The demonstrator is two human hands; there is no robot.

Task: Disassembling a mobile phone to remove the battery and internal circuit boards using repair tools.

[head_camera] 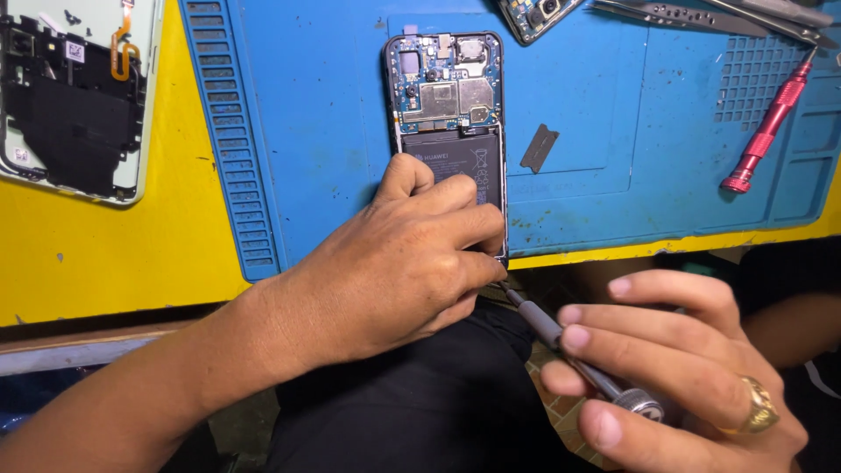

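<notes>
Here the opened phone (447, 114) lies back-off on the blue mat (350, 131), circuit board and dark battery exposed, its lower end at the mat's near edge. Left hand (399, 263) rests over that lower end, fingers (455, 232) curled down, pinning it. Right hand (683, 368) pinches a grey screwdriver (561, 342), fingers closed around the shaft; tip sits at the phone's lower right corner. On the mat: red screwdriver (766, 127), small grey blade (539, 147), tweezers (692, 16). Second phone back (74, 96) lies on the yellow counter (131, 254).

Phone repair workshop: blue repair mat (613, 105), opened phone (447, 105), red screwdriver (766, 131), tweezers (701, 13).
</notes>
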